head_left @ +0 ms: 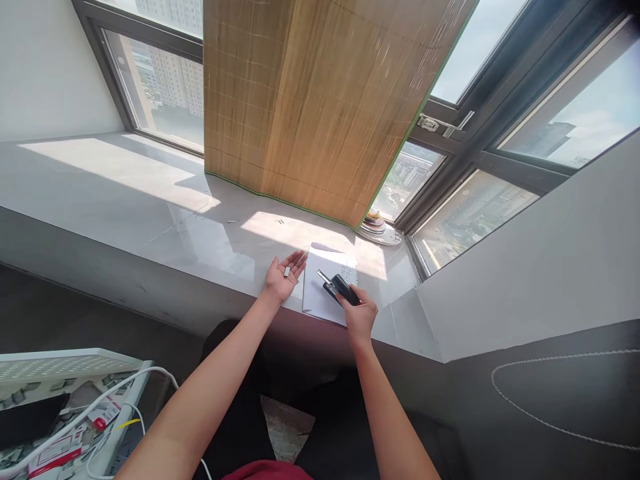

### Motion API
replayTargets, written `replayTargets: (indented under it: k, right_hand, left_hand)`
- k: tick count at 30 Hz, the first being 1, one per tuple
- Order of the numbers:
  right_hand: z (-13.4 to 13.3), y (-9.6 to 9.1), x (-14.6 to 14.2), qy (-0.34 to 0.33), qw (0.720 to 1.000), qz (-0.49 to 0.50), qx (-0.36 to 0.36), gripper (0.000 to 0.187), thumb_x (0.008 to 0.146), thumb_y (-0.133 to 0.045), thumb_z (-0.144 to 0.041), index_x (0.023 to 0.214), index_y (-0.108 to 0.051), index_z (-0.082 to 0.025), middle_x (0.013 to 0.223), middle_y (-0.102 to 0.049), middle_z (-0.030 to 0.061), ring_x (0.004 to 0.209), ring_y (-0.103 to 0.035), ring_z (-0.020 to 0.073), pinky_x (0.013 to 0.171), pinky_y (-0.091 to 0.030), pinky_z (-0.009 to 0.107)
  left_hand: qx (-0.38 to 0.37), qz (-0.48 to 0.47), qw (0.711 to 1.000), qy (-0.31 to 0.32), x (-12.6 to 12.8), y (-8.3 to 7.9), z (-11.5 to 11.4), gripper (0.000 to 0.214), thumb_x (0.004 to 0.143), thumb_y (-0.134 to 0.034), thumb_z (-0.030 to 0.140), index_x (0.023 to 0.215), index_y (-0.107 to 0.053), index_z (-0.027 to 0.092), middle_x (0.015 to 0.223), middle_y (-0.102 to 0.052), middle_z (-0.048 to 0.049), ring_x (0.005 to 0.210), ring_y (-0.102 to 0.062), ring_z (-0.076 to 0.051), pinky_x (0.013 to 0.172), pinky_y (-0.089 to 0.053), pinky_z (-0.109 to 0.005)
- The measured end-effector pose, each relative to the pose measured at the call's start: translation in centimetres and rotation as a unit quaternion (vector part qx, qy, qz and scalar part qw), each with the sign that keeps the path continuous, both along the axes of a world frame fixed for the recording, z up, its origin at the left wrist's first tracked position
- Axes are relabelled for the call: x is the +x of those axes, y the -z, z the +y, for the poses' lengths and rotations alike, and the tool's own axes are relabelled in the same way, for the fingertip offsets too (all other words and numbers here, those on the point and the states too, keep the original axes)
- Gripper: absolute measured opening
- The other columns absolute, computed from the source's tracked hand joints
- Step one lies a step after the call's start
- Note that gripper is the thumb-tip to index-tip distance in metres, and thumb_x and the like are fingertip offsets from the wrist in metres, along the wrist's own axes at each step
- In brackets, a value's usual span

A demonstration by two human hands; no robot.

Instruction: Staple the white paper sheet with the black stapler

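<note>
My left hand (281, 280) is palm up with its fingers stretched out, over the ledge just left of the papers. On the open palm lies a small grey strip of staples (287, 271). My right hand (361, 313) is closed around the rear of a black stapler (346, 289). The stapler's metal magazine (324, 276) sticks out to the upper left, over the white sheets of paper (320, 301). Handwriting covers the papers' upper right part, beside the stapler.
A bamboo blind (300, 100) hangs to the window ledge (200, 247). Small dark bits (281, 221) lie farther back. Stacked plates (380, 231) stand by the right window. At lower left, a white basket (95, 357) holds boxes, with a white cable (150, 370) across it.
</note>
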State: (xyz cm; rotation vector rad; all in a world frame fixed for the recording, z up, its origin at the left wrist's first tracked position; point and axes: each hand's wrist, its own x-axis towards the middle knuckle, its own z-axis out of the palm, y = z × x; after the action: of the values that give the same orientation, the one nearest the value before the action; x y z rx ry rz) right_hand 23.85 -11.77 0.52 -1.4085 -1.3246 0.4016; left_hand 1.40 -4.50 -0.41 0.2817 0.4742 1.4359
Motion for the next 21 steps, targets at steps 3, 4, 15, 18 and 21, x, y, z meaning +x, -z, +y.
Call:
replayTargets:
  k: [3, 4, 15, 18, 21]
  right_hand:
    - [0.4, 0.8, 0.8, -0.014, 0.999, -0.005, -0.035, 0.035, 0.080, -0.081, -0.048, 0.102, -0.082, -0.020, 0.099, -0.079, 0.0086, 0.091, -0.073, 0.0296, 0.083, -0.056, 0.040]
    - [0.4, 0.8, 0.8, -0.015, 0.999, -0.016, -0.037, 0.036, 0.080, -0.081, -0.049, 0.103, -0.082, -0.021, 0.100, -0.079, 0.0093, 0.093, -0.072, 0.0303, 0.084, -0.056, 0.041]
    - [-3.2, -7.0, -4.9, -0.186, 0.968, -0.071, 0.154, 0.022, 0.096, -0.071, -0.020, 0.115, -0.079, -0.030, 0.117, -0.075, 0.0067, 0.110, -0.069, 0.0256, 0.098, -0.058, 0.043]
    - [-3.1, -6.9, -5.1, -0.215, 0.962, -0.061, 0.157, 0.025, 0.092, -0.072, -0.011, 0.106, -0.082, -0.029, 0.108, -0.078, 0.0038, 0.105, -0.070, 0.0243, 0.097, -0.058, 0.042]
    - [-3.0, -6.5, -4.2, -0.236, 0.959, -0.047, 0.152, 0.029, 0.090, -0.075, -0.010, 0.111, -0.081, -0.029, 0.112, -0.078, 0.0036, 0.108, -0.070, 0.0241, 0.098, -0.058, 0.041]
  left_hand:
    - [-0.005, 0.017, 1.000, -0.001, -0.1, -0.4, -0.1, 0.066, 0.111, -0.018, 0.046, 0.121, -0.072, 0.010, 0.148, -0.064, -0.0204, 0.142, -0.060, -0.027, 0.122, -0.049, -0.044]
    - [-0.005, 0.023, 1.000, -0.002, -0.1, -0.7, -0.2, 0.065, 0.111, -0.019, 0.046, 0.121, -0.072, 0.010, 0.149, -0.064, -0.0208, 0.142, -0.060, -0.027, 0.122, -0.049, -0.044]
    - [0.084, 0.057, 0.990, 0.098, 6.4, -8.2, -8.2, 0.059, 0.109, -0.037, 0.057, 0.123, -0.073, 0.013, 0.148, -0.065, -0.0174, 0.146, -0.055, -0.030, 0.129, -0.038, -0.045]
    - [0.067, 0.048, 0.992, 0.095, 7.1, -8.8, -9.0, 0.057, 0.107, -0.043, 0.060, 0.120, -0.072, 0.013, 0.147, -0.065, -0.0178, 0.145, -0.056, -0.030, 0.129, -0.036, -0.045]
    - [0.062, 0.049, 0.992, 0.101, 6.9, -8.6, -8.6, 0.056, 0.106, -0.043, 0.062, 0.118, -0.072, 0.015, 0.146, -0.066, -0.0164, 0.146, -0.055, -0.029, 0.129, -0.035, -0.045]
